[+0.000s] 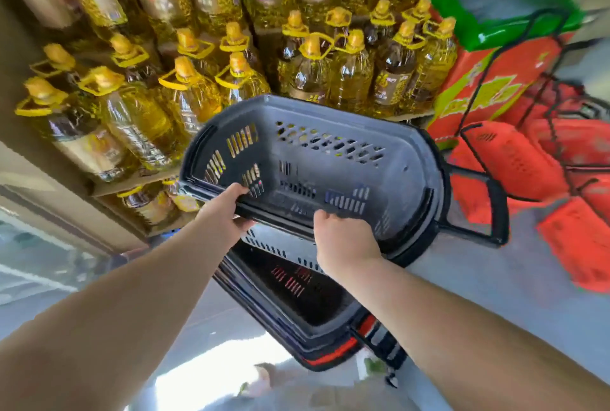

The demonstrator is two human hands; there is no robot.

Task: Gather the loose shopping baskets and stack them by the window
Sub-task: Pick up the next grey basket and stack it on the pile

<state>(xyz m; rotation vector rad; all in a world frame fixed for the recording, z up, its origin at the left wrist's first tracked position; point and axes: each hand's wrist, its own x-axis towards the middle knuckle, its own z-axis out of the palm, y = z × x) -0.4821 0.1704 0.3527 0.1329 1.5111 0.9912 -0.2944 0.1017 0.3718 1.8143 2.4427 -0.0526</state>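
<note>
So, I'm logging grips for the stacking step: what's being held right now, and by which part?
The dark grey basket, tilted. Both hands grip its near rim: the left hand by the left corner, the right hand nearer the middle.

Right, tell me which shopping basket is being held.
The grey basket, tipped up, its near rim gripped by the left hand and right hand. The black stack below and red baskets at right are untouched.
</note>
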